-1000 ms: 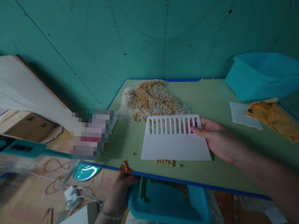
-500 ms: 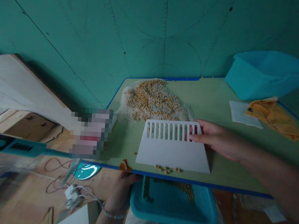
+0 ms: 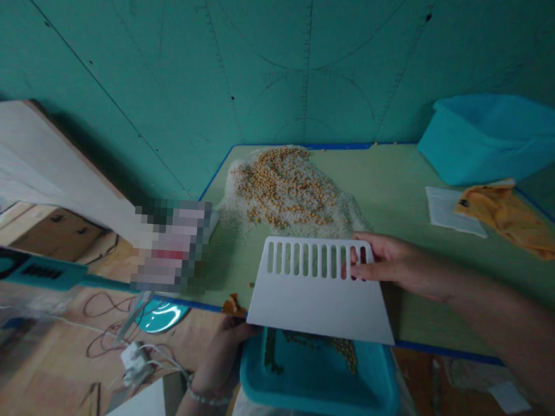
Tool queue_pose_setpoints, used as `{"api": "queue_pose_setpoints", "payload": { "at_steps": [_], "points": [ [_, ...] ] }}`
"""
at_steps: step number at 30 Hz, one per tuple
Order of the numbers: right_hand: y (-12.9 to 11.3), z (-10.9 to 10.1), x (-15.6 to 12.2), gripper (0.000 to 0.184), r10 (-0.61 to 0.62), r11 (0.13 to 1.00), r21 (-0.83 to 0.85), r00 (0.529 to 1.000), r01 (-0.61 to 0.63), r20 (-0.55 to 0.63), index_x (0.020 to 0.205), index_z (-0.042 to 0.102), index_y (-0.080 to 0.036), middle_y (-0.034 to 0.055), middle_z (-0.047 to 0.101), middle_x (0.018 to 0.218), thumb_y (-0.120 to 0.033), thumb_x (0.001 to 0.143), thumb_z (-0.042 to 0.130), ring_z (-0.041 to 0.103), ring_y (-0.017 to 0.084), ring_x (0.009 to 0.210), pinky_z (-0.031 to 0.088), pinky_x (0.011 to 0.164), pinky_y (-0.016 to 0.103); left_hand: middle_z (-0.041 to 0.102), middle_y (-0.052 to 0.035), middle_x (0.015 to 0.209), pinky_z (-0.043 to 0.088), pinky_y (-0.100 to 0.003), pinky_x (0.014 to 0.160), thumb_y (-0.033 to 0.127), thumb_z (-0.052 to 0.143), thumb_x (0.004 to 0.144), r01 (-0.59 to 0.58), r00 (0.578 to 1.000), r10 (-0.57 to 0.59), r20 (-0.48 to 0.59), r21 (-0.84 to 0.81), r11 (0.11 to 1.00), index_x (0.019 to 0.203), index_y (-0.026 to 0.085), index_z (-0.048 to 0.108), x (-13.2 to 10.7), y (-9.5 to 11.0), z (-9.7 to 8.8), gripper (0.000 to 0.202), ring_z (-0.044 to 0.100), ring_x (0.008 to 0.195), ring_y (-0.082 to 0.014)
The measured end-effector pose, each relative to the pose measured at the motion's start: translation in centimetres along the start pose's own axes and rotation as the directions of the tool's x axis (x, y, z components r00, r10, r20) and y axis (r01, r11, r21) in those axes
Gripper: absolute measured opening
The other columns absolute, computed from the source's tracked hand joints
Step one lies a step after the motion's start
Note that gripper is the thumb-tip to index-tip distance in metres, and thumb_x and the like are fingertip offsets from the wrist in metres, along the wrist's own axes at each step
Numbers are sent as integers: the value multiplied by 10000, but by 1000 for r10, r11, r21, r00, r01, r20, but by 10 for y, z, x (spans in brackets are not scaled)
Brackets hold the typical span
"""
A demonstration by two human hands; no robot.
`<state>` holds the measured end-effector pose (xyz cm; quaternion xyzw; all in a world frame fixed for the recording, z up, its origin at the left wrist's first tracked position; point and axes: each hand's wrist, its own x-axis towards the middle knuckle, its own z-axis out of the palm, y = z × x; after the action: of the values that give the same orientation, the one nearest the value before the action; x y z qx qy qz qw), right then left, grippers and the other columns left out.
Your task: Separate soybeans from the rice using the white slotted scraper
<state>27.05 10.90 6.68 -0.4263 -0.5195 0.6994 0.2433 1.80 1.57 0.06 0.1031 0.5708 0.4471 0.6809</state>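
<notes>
My right hand (image 3: 390, 263) is closed on the slotted end of a white plastic scraper (image 3: 321, 303). The scraper's wide edge reaches the near edge of the table (image 3: 384, 184). Just beneath that edge is a blue plastic basin (image 3: 317, 388) with some yellowish beans (image 3: 346, 352) inside. My left hand (image 3: 225, 344) grips the basin's left rim, its fingers partly hidden under the table edge. Beyond the scraper lies a heap of tan beans (image 3: 274, 182) mixed with fine whitish grains (image 3: 234, 186).
At the back right stands a blue tub (image 3: 491, 144), with an orange cloth (image 3: 514, 221) and a white sheet (image 3: 448, 210) before it. Brown tape (image 3: 233, 304) sticks up at the near edge. A fan (image 3: 26, 269) and cables (image 3: 138, 363) are at left.
My right hand has drawn the scraper toward me, up to the near table edge. Several loose beans that lay before it are out of sight. My left hand has barely moved.
</notes>
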Motion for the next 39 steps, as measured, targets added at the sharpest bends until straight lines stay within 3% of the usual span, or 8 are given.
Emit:
{"api": "queue_pose_setpoints", "payload": {
  "at_steps": [4, 11, 17, 21, 27, 30, 34, 39],
  "points": [
    [-1, 1, 0, 199, -45, 998, 40, 998, 47, -41, 687, 557, -210, -47, 619, 647, -218, 585, 728, 557, 120, 603, 414, 562, 253, 734, -43, 680, 545, -325, 744, 22, 678, 478, -25, 1000, 25, 0, 9, 1000, 767, 168, 699, 0, 2, -3, 324, 673, 861, -287],
    [-1, 0, 8, 225, -168, 967, 124, 922, 223, -349, 711, 569, -226, -62, 621, 676, -222, 576, 748, 563, 124, 625, 423, 616, 270, 732, -21, 716, 534, -330, 762, 74, 706, 523, -87, 996, 86, -17, -12, 996, 805, 172, 667, 1, 11, -22, 300, 680, 823, -251],
    [6, 7, 15, 194, -176, 975, 80, 936, 210, -306, 779, 563, -221, -45, 636, 731, -223, 649, 707, 579, 141, 699, 414, 674, 284, 730, -21, 752, 552, -328, 629, 95, 712, 524, -116, 982, 130, -135, 109, 987, 861, 174, 642, -1, 18, -36, 354, 684, 631, -218],
    [6, 9, 13, 208, -116, 989, 62, 966, 134, -232, 774, 552, -220, -31, 648, 730, -234, 633, 704, 582, 156, 682, 411, 661, 296, 730, -18, 767, 545, -323, 693, 65, 715, 494, -166, 974, 172, -146, 51, 985, 821, 182, 642, -5, 22, -38, 355, 689, 748, -237],
    [5, 7, 11, 172, -114, 987, 83, 968, 135, -226, 746, 553, -229, -38, 639, 703, -260, 654, 695, 571, 148, 644, 408, 628, 288, 725, -16, 721, 550, -344, 670, 87, 730, 489, -128, 984, 132, -117, 48, 991, 837, 177, 645, -3, 22, -37, 369, 684, 636, -226],
    [4, 6, 13, 183, -157, 977, 85, 930, 195, -331, 775, 558, -242, -29, 646, 736, -262, 651, 692, 585, 168, 673, 425, 644, 312, 725, -12, 723, 548, -357, 687, 78, 717, 501, -108, 988, 111, -111, 31, 994, 874, 188, 643, -3, 19, -34, 396, 689, 684, -242],
    [-3, 2, 14, 185, -191, 952, 110, 835, 286, -516, 790, 565, -266, -19, 657, 799, -255, 655, 691, 603, 204, 785, 443, 724, 364, 734, -19, 785, 538, -340, 756, 49, 709, 500, -108, 991, 107, -75, -11, 994, 851, 185, 651, -4, 13, -27, 381, 682, 822, -253],
    [-10, -7, 15, 175, -243, 928, 68, 733, 366, -636, 774, 548, -286, -27, 631, 803, -251, 675, 688, 585, 208, 902, 418, 839, 376, 741, -55, 818, 529, -339, 787, 38, 683, 515, -33, 998, 36, 50, -47, 998, 860, 173, 679, -3, 4, -17, 371, 663, 907, -279]
  ]
}}
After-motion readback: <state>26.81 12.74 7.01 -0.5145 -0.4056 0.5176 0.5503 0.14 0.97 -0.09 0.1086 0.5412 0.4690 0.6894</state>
